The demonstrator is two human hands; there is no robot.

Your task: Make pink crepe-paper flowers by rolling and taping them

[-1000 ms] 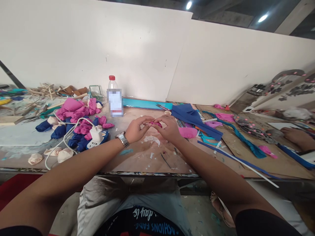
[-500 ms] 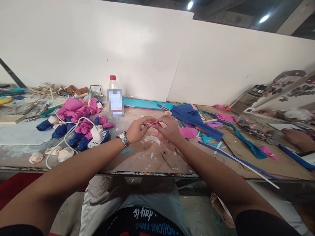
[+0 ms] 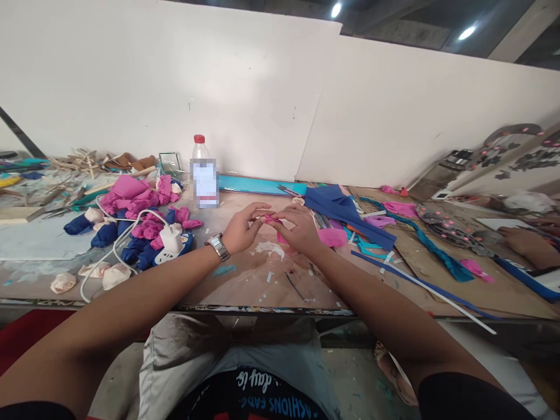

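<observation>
Between the fingertips of both hands is a small twisted piece of pink fabric or crepe paper; which material I cannot tell. My left hand, with a metal watch at the wrist, pinches its left end. From the other side my right hand pinches it too, thumb and fingers pressed together. More pink material lies on the table just right of my right hand. Beyond that hand rests a folded dark blue piece. Both hands are held over the middle of the table.
On the left, rolled pink and blue pieces surround a power strip with a white cable. A red-capped bottle stands near the white wall. At right lie a white strip, a teal strip and another person's hand.
My fingers have shifted slightly around the pink piece, and a brighter bit of it now shows at the fingertips. Otherwise the view has moved only a little.
</observation>
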